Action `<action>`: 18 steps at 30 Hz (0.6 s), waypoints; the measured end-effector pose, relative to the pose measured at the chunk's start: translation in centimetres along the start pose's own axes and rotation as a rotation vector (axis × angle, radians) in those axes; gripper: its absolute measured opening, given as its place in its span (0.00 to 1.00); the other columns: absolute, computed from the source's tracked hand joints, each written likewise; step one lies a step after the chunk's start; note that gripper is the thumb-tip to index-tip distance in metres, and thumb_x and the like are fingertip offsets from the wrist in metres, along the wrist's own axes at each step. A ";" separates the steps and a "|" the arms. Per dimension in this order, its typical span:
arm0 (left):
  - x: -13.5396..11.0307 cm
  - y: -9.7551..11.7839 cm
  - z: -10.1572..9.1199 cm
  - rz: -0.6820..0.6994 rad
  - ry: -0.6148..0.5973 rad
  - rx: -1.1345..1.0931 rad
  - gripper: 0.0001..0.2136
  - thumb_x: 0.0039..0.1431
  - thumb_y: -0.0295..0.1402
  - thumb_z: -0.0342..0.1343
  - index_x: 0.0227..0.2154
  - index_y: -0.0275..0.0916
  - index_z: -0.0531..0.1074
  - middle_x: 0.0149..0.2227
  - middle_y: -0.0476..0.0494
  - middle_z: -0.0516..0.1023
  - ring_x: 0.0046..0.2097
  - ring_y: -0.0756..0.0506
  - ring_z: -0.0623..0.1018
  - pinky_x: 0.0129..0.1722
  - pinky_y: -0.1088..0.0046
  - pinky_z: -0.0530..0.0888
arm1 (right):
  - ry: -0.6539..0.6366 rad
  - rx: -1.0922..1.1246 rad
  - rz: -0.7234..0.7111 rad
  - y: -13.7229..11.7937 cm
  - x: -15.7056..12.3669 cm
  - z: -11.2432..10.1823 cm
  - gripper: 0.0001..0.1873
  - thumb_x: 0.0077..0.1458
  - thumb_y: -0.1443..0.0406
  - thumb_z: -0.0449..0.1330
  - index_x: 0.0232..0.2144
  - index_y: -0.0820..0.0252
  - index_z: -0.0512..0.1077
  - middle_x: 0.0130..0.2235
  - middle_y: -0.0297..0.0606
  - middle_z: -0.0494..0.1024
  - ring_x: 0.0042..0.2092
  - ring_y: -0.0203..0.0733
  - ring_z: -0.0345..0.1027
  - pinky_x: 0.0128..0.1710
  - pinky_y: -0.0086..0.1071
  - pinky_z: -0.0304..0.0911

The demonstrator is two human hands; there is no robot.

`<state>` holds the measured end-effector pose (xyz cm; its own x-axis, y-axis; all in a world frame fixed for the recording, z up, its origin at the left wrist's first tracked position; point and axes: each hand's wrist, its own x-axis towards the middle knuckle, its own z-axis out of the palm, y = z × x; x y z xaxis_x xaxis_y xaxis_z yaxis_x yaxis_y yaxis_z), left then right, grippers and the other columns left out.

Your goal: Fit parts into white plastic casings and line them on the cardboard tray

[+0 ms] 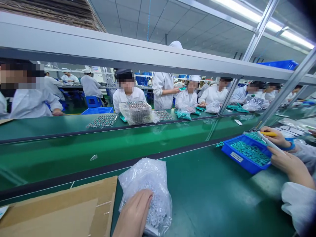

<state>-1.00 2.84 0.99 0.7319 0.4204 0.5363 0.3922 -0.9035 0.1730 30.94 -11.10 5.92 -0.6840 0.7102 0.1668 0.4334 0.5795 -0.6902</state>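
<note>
My left hand (135,212) reaches up from the bottom edge, its fingers pressed together and curled against a clear plastic bag (144,172). Many small white pieces (156,212) fill the lower part of this bag, which lies on the green worktop (209,197). The thumb and inner fingertips are hidden, so the exact grip on the bag is partly out of sight. Just left of the hand is a flat brown cardboard sheet (66,210). My right hand does not appear in the view.
At right, a co-worker's hands (287,161) hold a yellow-handled tool (269,134) and a white strip beside a blue bin (243,163) of small teal parts. A green belt (74,154) crosses ahead, below a metal shelf beam (138,49). Workers in white coats sit opposite.
</note>
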 end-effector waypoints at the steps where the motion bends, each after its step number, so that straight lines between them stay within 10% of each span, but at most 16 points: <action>1: -0.2 -0.1 0.1 0.020 0.011 0.025 0.14 0.73 0.27 0.41 0.53 0.40 0.69 0.44 0.45 0.83 0.43 0.48 0.84 0.42 0.76 0.79 | 0.004 0.005 0.008 0.1 -1.3 -1.7 0.18 0.63 0.60 0.64 0.53 0.60 0.76 0.58 0.26 0.74 0.42 0.39 0.72 0.39 0.36 0.74; 9: -0.7 -0.7 0.6 0.184 0.118 0.128 0.18 0.70 0.20 0.41 0.55 0.35 0.70 0.47 0.39 0.83 0.47 0.46 0.83 0.47 0.74 0.78 | 0.026 0.076 -0.008 1.3 -10.4 -11.1 0.16 0.69 0.57 0.58 0.45 0.66 0.76 0.41 0.34 0.80 0.37 0.41 0.77 0.37 0.35 0.75; 18: -0.9 -0.9 1.2 0.230 0.136 0.135 0.21 0.65 0.17 0.43 0.55 0.36 0.72 0.48 0.37 0.82 0.48 0.44 0.83 0.44 0.74 0.79 | -0.060 0.090 -0.021 0.9 -7.6 -9.4 0.16 0.67 0.58 0.61 0.46 0.66 0.76 0.44 0.34 0.80 0.39 0.43 0.76 0.38 0.37 0.75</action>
<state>-1.35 3.39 -0.61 0.7321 0.1827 0.6562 0.3022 -0.9505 -0.0726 42.06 -12.19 10.63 -0.7274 0.6715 0.1409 0.3660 0.5534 -0.7482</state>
